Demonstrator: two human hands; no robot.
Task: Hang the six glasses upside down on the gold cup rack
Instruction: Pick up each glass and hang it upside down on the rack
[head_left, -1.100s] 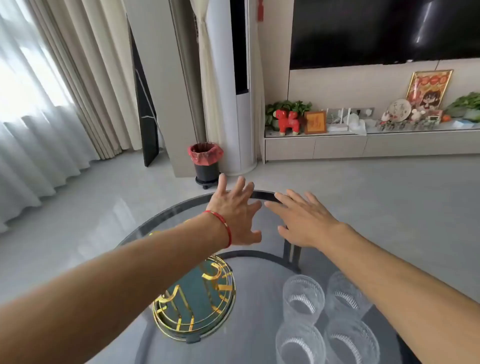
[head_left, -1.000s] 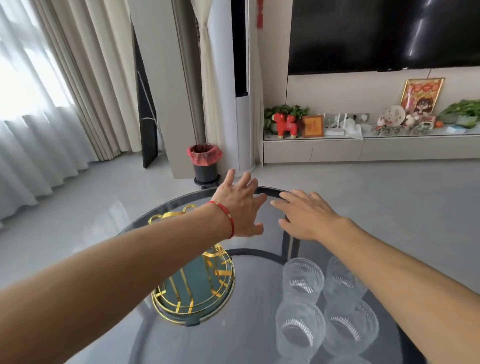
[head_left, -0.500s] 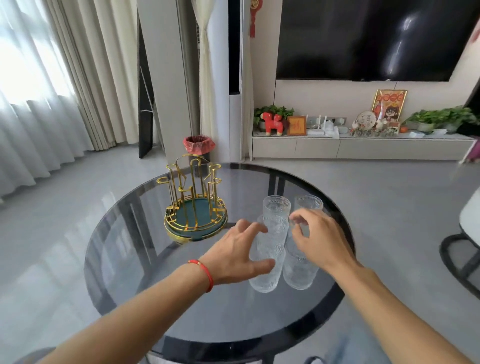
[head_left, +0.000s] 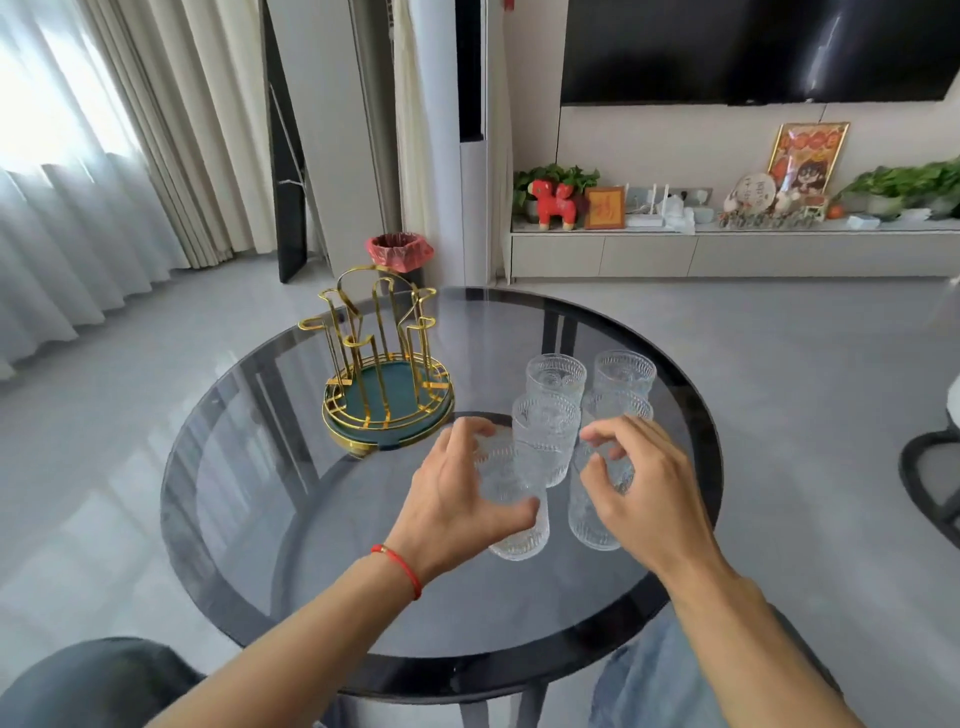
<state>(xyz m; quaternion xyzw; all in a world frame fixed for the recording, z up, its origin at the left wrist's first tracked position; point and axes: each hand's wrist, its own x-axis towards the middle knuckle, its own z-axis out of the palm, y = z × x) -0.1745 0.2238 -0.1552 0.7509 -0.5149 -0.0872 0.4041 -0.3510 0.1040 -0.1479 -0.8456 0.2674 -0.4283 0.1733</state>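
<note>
I see left hand wrapped round the near-left glass (upright); rack up-left. Right hand half-curled, contact unclear.

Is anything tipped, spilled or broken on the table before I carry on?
Nothing stands out. The gold cup rack stands upright and empty on the glass table. The glasses sit upright in a tight cluster, none visibly cracked. The left hand wraps the nearest one; the right hand closes around its neighbour.
</note>
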